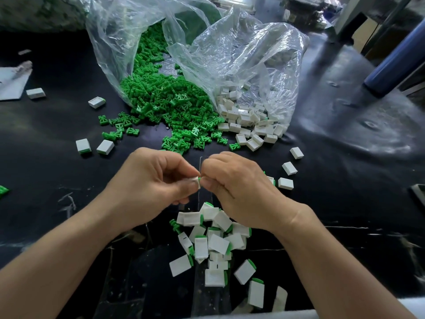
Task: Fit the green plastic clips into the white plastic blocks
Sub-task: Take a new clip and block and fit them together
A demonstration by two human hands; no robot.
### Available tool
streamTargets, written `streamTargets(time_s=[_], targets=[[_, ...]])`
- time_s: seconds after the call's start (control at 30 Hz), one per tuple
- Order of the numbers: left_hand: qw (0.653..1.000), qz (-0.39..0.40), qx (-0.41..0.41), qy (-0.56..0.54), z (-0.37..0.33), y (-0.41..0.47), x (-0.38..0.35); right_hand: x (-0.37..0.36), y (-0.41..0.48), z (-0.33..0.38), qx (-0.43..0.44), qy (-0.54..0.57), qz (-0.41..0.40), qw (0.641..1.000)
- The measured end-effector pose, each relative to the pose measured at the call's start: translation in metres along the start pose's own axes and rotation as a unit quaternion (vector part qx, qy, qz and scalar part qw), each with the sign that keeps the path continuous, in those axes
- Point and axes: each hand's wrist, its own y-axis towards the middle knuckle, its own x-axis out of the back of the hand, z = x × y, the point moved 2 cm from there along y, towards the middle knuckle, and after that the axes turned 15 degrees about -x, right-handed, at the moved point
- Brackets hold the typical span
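My left hand (151, 178) pinches a white plastic block (195, 181) between thumb and fingers at the middle of the view. My right hand (232, 187) pinches a green plastic clip (199, 179) against the block's edge; most of the clip is hidden by my fingers. A heap of loose green clips (165, 100) spills from a clear bag (115, 42) behind my hands. Loose white blocks (248, 125) spill from a second clear bag (253, 54) to its right. Below my hands lies a pile of white blocks with green clips fitted (213, 240).
The work surface is a black table (57, 169). Single white blocks (83, 145) lie at the left and others (289, 168) at the right. A grey paper sheet (11, 84) lies far left. A dark blue tube (395, 63) slants at the upper right.
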Motion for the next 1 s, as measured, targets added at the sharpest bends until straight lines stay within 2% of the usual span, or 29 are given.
streamTargets(time_s=[0.07,0.13,0.23,0.3,0.37,0.43,0.57,0.67,1.0], targets=[[0.998,0.015,-0.013,0.057,0.002,-0.001,-0.002,-0.001,0.000,0.000,0.024,-0.038,0.002,0.999],[0.999,0.005,-0.017,0.043,0.001,-0.001,-0.003,-0.002,0.000,-0.001,0.024,-0.036,-0.017,0.999],[0.996,-0.041,-0.009,-0.078,-0.005,0.003,-0.003,-0.001,0.001,-0.003,-0.037,0.086,-0.047,0.994],[0.991,-0.057,-0.001,-0.119,-0.006,0.005,-0.005,0.001,0.002,-0.006,-0.093,0.182,-0.041,0.978],[0.986,-0.074,0.008,-0.150,-0.006,0.006,-0.005,0.003,0.003,-0.010,-0.154,0.291,-0.002,0.944],[0.982,-0.088,0.013,-0.168,-0.004,0.006,-0.005,0.002,0.003,-0.011,-0.205,0.392,0.060,0.895],[0.975,-0.067,0.013,-0.210,-0.005,0.004,-0.007,-0.010,0.002,0.000,-0.222,0.533,0.212,0.788],[0.970,-0.057,0.014,-0.235,-0.006,0.004,-0.009,-0.012,0.002,0.007,-0.241,0.583,0.254,0.733],[0.974,-0.048,0.003,-0.223,-0.003,0.003,-0.010,-0.013,-0.001,0.004,-0.255,0.564,0.210,0.757]])
